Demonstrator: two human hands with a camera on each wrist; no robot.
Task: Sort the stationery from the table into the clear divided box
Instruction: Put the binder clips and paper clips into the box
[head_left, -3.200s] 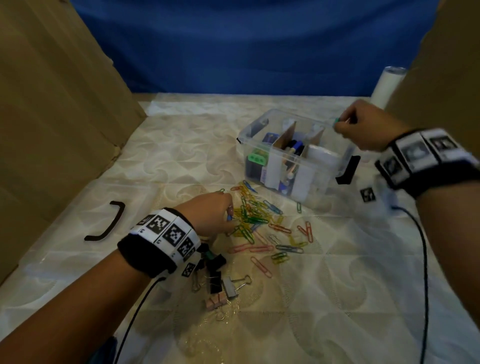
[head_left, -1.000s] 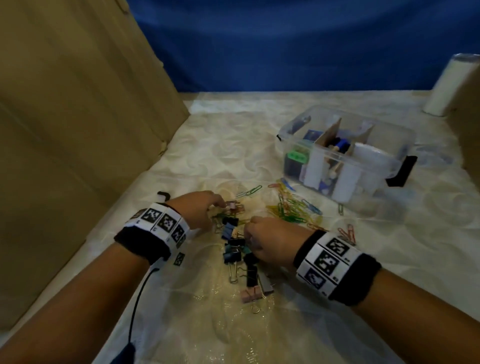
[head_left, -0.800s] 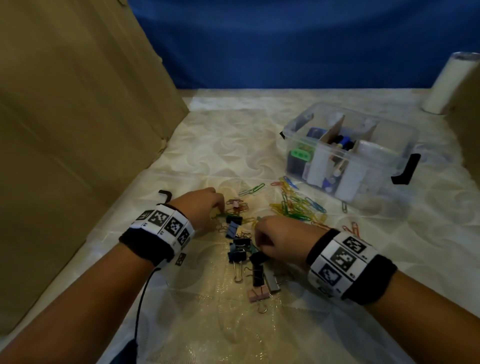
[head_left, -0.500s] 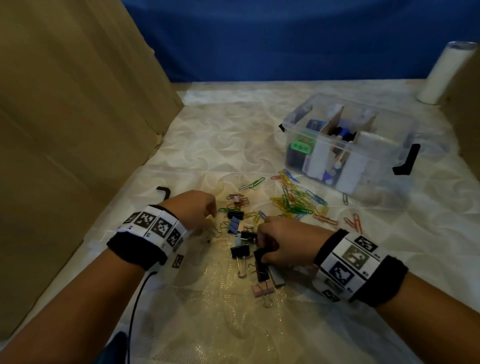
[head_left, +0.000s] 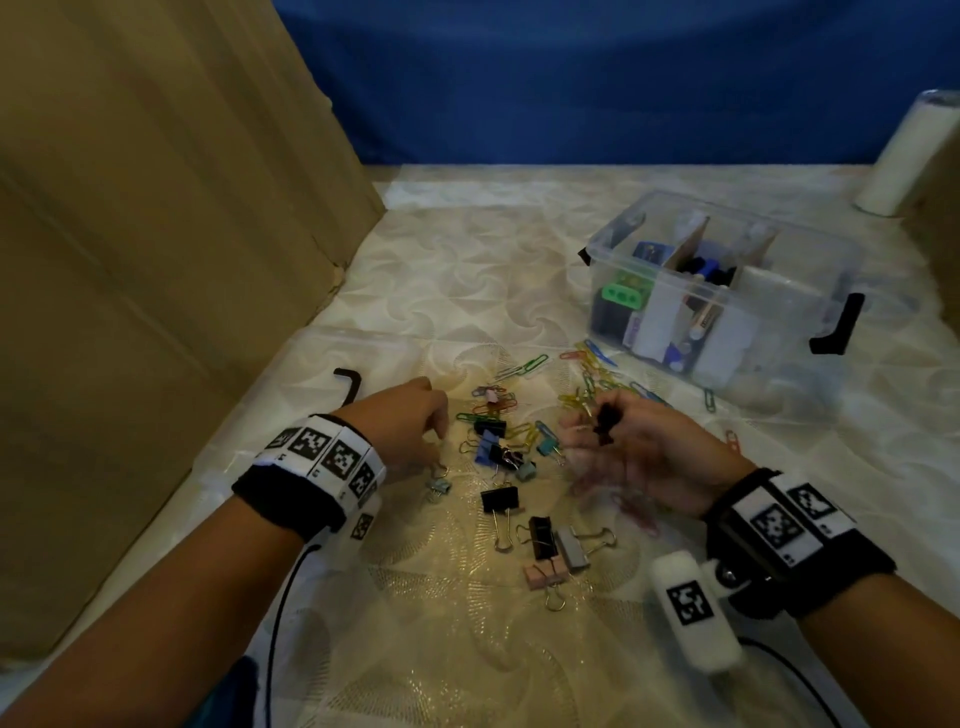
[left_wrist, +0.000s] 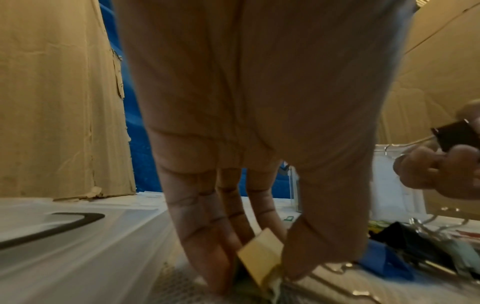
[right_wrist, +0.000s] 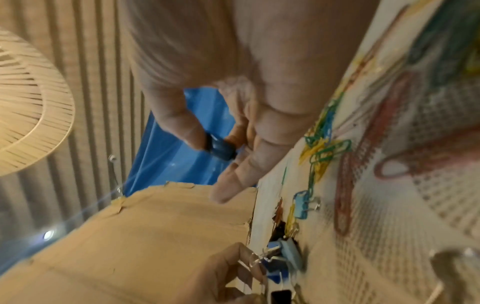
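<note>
The clear divided box (head_left: 779, 332) stands at the right back, with stationery in its left and middle compartments. Coloured paper clips (head_left: 589, 387) lie in front of it, and several binder clips (head_left: 545, 538) lie nearer to me. My right hand (head_left: 597, 423) is raised off the table, palm turned up, and pinches a black binder clip (right_wrist: 221, 148) between thumb and forefinger. My left hand (left_wrist: 259, 267) points down at the table's left side and pinches a pale binder clip (left_wrist: 259, 252) between fingers and thumb, low against the cloth.
A cardboard wall (head_left: 156, 260) closes off the left side. A white roll (head_left: 909, 150) stands at the back right. A black handle (head_left: 350, 382) of a clear lid lies left of my left hand. Patterned cloth covers the table.
My right hand has lifted from the binder clip pile with a black clip and turned palm up. My left hand has drawn back slightly onto a small clip.
</note>
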